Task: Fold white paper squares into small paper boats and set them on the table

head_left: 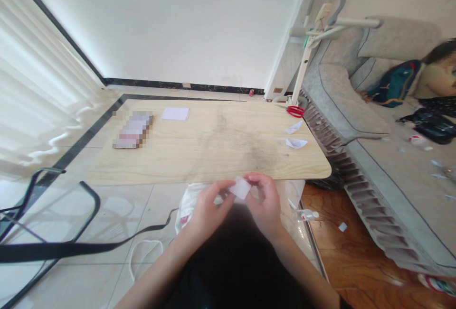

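Pinching noted: small white paper (241, 188) is held between left hand (213, 204) and right hand (266, 203); red scissors (295, 111) seen beyond grip, rightward.

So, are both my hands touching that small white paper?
Touching. The head view shows the left hand and right hand with fingers against opposite sides of the small white paper, holding it between them.

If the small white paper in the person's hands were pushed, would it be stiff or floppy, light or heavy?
The paper is probably light: the left hand and right hand pinch only its edges. It may be fairly stiff, as it shows a compact, squarish outline without drooping. It looks thin, so a hard push might crease it.
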The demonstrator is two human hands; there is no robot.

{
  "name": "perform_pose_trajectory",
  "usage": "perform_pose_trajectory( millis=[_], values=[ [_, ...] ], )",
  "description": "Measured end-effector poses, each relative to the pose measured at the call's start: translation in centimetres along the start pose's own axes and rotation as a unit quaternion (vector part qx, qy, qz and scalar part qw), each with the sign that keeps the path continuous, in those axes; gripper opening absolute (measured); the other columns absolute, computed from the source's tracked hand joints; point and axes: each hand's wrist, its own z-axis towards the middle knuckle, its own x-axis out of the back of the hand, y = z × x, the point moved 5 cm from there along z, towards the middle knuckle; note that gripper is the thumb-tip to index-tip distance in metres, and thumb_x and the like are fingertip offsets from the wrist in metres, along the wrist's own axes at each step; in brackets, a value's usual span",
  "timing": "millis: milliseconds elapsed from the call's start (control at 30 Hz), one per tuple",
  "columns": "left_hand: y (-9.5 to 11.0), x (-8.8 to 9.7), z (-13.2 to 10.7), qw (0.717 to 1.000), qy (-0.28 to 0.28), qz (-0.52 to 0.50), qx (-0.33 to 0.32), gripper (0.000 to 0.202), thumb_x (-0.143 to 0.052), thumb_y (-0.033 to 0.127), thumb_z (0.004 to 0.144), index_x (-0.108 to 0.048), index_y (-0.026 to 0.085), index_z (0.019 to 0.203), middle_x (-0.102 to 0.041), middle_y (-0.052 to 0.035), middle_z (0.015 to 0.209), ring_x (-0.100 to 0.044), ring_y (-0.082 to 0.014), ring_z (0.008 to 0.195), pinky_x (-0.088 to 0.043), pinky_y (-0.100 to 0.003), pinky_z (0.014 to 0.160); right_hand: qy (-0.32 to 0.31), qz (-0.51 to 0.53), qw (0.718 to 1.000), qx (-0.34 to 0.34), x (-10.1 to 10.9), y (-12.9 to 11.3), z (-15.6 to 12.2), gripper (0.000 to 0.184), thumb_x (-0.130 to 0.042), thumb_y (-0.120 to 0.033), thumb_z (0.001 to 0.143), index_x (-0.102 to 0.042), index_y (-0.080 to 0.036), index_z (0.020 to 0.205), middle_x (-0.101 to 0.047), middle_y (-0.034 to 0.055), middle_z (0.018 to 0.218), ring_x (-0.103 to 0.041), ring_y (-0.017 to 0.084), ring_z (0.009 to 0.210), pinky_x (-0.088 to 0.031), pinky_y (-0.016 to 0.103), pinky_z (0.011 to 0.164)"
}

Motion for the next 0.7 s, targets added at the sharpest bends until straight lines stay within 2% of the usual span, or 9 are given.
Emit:
perform_pose_trajectory(
  millis=[100, 167, 267, 367, 533, 600, 700],
  values=[
    [-0.4, 0.1, 0.1, 1.0, 0.012, -0.005, 0.028, 0.023, -0.06, 0.018, 0.084, -0.068, 0.018, 0.106, -0.076, -0.0055, 0.096, -0.07, -0.0168, 0.081, -0.056, -0.028, 0.076, 0.007, -0.071, 0.997, 0.006, 0.3, -0.3, 0.2, 0.032, -0.062, -0.009, 0.077, -0.062, -0.025, 0.105, -0.059, 0.0015, 0.092, -0.057, 0.017, 0.078, -0.051, 0.033, 0.075],
    [-0.5, 0.1, 0.1, 0.999, 0.012, -0.009, 0.044, 0.024, -0.061, 0.019, 0.084, -0.069, 0.018, 0.107, -0.076, -0.0059, 0.096, -0.07, -0.0179, 0.082, -0.056, -0.029, 0.077, 0.0, -0.083, 0.996, -0.015, 0.4, -0.3, 0.3, 0.03, -0.061, -0.011, 0.078, -0.064, -0.025, 0.104, -0.057, -0.001, 0.08, -0.055, 0.015, 0.068, -0.05, 0.029, 0.066],
    [-0.4, 0.2, 0.1, 0.998, 0.009, -0.023, 0.062, 0.023, -0.061, 0.021, 0.084, -0.07, 0.019, 0.105, -0.077, -0.0062, 0.098, -0.071, -0.0197, 0.086, -0.056, -0.03, 0.078, -0.029, -0.053, 0.995, -0.078, 0.1, -0.1, 0.2, 0.026, -0.059, -0.015, 0.082, -0.064, -0.024, 0.106, -0.057, -0.0039, 0.066, -0.055, 0.013, 0.057, -0.046, 0.025, 0.053],
    [-0.5, 0.1, 0.1, 0.996, 0.009, -0.035, 0.077, 0.022, -0.06, 0.022, 0.085, -0.07, 0.019, 0.104, -0.077, -0.0064, 0.098, -0.071, -0.0199, 0.087, -0.055, -0.03, 0.079, -0.053, 0.0, 0.99, -0.129, -0.4, 0.1, 0.0, 0.02, -0.058, -0.019, 0.085, -0.064, -0.022, 0.104, -0.064, -0.0028, 0.064, -0.058, 0.013, 0.051, -0.045, 0.023, 0.046],
    [-0.7, 0.3, 0.3, 0.996, 0.015, -0.054, 0.069, 0.022, -0.063, 0.024, 0.084, -0.069, 0.02, 0.105, -0.073, -0.0056, 0.095, -0.066, -0.0166, 0.078, -0.053, -0.029, 0.075, -0.039, 0.055, 0.985, -0.159, -0.5, 0.6, -0.2, 0.011, -0.06, -0.024, 0.086, -0.064, -0.021, 0.095, -0.066, -0.0024, 0.063, -0.06, 0.012, 0.046, -0.048, 0.021, 0.042],
    [-0.9, 0.2, 0.2, 0.992, -0.008, -0.095, 0.088, 0.029, -0.062, 0.024, 0.084, -0.067, 0.019, 0.111, -0.072, -0.0054, 0.091, -0.066, -0.0166, 0.075, -0.053, -0.029, 0.072, -0.028, 0.051, 0.986, -0.158, -0.4, 0.7, -0.1, 0.009, -0.061, -0.025, 0.085, -0.065, -0.02, 0.093, -0.067, -0.002, 0.062, -0.062, 0.013, 0.048, -0.05, 0.021, 0.043],
    [-0.8, -0.2, 0.1, 0.97, -0.064, -0.192, 0.133, 0.04, -0.057, 0.022, 0.085, -0.06, 0.019, 0.124, -0.072, -0.0034, 0.083, -0.067, -0.0173, 0.073, -0.055, -0.03, 0.07, -0.02, 0.031, 0.987, -0.155, -0.2, 0.9, -0.1, 0.01, -0.062, -0.025, 0.084, -0.066, -0.02, 0.092, -0.069, -0.0007, 0.064, -0.063, 0.014, 0.048, -0.05, 0.023, 0.042]
  ],
)
